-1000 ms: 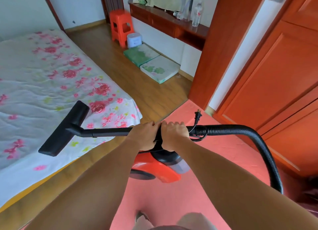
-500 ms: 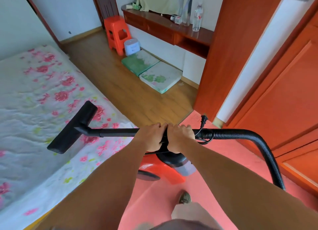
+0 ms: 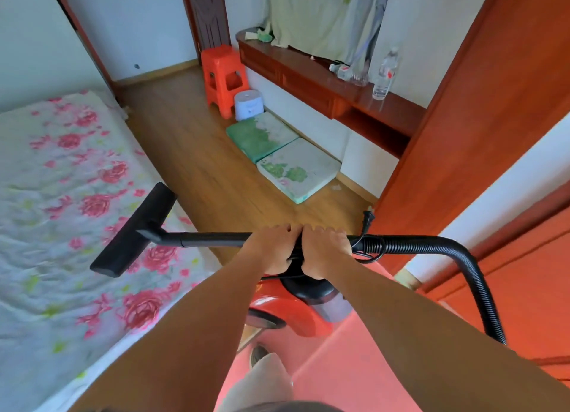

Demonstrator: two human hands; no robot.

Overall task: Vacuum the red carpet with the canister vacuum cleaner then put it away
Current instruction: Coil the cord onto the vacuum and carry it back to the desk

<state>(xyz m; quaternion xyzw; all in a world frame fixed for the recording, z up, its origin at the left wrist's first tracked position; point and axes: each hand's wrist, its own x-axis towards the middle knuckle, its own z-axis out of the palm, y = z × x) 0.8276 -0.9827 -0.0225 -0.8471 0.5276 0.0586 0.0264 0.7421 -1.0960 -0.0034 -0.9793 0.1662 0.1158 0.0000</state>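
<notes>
Both hands gripped the vacuum side by side, knuckles touching: the left hand (image 3: 271, 248) was wrapped around the black wand (image 3: 212, 239), and the right hand (image 3: 324, 251) was wrapped around the handle end where the ribbed hose (image 3: 472, 276) began. The wand ran level to the left and ended in the flat floor nozzle (image 3: 135, 231), which hung in the air in front of the flowered bedspread (image 3: 61, 195). The hose curved right and then down past the right forearm. The cord's plug (image 3: 368, 218) stuck up just beside the right hand. The red canister (image 3: 305, 314) hung directly beneath the hands, above the edge where the red carpet (image 3: 354, 365) met the wooden floor (image 3: 197, 152). 2 cushions (image 3: 283, 152) and an orange stool (image 3: 223, 75) lay well beyond.
</notes>
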